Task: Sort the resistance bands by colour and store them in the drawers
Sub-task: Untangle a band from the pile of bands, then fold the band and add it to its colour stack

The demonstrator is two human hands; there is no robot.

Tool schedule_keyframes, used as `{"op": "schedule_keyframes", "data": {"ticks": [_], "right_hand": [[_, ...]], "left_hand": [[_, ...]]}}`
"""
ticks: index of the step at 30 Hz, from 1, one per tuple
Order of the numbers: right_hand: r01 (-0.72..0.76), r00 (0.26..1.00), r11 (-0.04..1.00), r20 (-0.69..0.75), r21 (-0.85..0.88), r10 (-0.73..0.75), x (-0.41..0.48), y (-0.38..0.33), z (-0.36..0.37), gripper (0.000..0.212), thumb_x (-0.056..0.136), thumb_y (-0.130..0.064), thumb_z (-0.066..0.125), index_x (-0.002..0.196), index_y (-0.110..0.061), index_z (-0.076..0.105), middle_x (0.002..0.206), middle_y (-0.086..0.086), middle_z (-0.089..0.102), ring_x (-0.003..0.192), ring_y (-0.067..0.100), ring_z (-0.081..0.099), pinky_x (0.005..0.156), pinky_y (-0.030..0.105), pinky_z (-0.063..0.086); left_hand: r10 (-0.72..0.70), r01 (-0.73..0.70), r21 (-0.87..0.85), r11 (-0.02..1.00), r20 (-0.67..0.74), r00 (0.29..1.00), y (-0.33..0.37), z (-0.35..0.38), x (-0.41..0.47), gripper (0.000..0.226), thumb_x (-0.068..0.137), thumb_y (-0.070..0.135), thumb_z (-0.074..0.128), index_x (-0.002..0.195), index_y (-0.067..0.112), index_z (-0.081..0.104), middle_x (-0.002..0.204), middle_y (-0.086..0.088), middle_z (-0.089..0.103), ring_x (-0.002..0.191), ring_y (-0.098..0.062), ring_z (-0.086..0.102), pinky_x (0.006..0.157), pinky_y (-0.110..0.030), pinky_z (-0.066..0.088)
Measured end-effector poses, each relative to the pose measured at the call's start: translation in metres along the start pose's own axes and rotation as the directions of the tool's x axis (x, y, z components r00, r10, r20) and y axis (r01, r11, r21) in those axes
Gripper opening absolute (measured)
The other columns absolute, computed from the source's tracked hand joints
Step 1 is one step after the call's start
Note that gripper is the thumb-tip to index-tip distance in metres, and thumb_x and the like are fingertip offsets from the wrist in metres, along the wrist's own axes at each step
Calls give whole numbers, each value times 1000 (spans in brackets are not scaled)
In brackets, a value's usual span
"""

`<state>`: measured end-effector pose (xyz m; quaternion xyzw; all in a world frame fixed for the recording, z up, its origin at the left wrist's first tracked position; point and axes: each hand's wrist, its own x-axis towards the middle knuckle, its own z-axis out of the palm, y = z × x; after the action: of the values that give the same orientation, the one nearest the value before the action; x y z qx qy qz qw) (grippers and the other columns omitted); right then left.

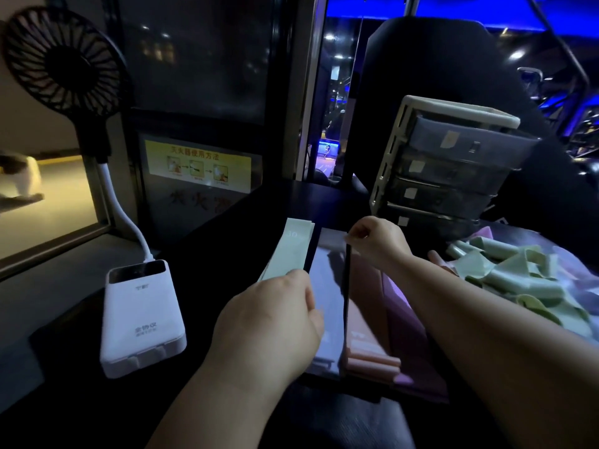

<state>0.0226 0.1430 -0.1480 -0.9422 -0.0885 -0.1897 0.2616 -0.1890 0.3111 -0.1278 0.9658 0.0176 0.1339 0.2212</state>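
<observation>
A dim room with blue lights in the upper right of the frame surrounds a dark table, and a lit window fills the left edge. A black fan stands in the upper left on a white bendable neck that runs down into a white power bank lying at lower left. Right of centre sits a drawer unit with a pale frame and four dark see-through drawers, each with a small pale label on its front. Below it, at the right edge, lies a loose heap of green bands. In the middle of the frame, sorted bands lie flat side by side: a green stack on the left, then a pale grey band, a pink stack and a purple band. A yellow sign hangs behind the table, above centre. The left hand is at the near end of the green stack with its fingers curled under; what it grips cannot be told. The right hand, just below the drawer unit, pinches the top end of a thin dark band, which runs down between the grey band and the pink stack.
</observation>
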Motion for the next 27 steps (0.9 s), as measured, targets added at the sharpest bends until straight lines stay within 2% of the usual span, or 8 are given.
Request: {"op": "schedule_keyframes", "data": {"ticks": [5,8,11,16,19,21,23,27], "right_hand": [[44,998,998,-35,33,-43,-17,10,-31,13,83,-36,71,78,-26,65,76,-5,62,77,14,58,66,24,37],[90,994,996,-59,1,-90,-30,25,-57,11,82,-34,72,78,-25,67,74,-6,62,77,15,60,66,24,36],[96,992,995,-85,-24,-98,-48,46,-88,6,82,-29,72,78,-26,68,77,-4,65,78,16,60,69,28,42],[54,987,997,-148,-46,-61,-73,100,-142,9,79,-27,75,74,-27,68,75,-5,65,77,15,60,68,27,39],[-19,984,999,-177,-33,13,-84,131,-167,12,81,-26,75,73,-26,65,75,-1,66,75,17,60,66,29,39],[-65,978,998,-200,-5,63,-90,153,-178,12,81,-27,75,73,-24,66,73,-3,67,73,18,61,67,31,43],[-97,973,994,-204,43,104,-97,169,-187,16,82,-25,75,69,-25,65,66,-9,64,64,12,58,61,29,42],[-153,985,987,-76,43,156,-102,189,-200,9,81,-28,76,78,-20,72,72,-3,68,68,14,60,59,24,43]], "left_hand": [[7,-10,-46,999,-70,997,20,4,5,19,94,44,48,91,25,48,78,3,58,85,-21,58,63,-30,37],[50,-56,-75,996,-86,995,43,16,9,17,97,41,46,91,25,46,72,2,51,80,-23,51,63,-31,32],[104,-109,-76,991,-64,993,67,33,11,14,99,38,43,98,25,48,89,-1,62,93,-27,57,67,-32,34],[187,-183,-75,980,59,981,118,57,13,18,99,37,43,105,23,51,109,-3,65,103,-30,56,73,-33,37],[220,-213,-64,975,150,964,159,73,21,30,98,37,46,121,19,52,122,-8,62,112,-31,55,83,-35,42],[221,-213,-62,975,231,947,184,87,29,38,98,35,48,131,18,48,140,-13,49,118,-33,53,89,-38,44],[219,-208,-69,976,294,930,207,99,37,33,96,30,50,126,19,52,151,-19,32,124,-36,49,91,-40,45],[205,-184,-93,978,344,916,241,112,49,27,95,28,54,120,17,56,138,-21,41,131,-37,41,114,-49,28]]}}
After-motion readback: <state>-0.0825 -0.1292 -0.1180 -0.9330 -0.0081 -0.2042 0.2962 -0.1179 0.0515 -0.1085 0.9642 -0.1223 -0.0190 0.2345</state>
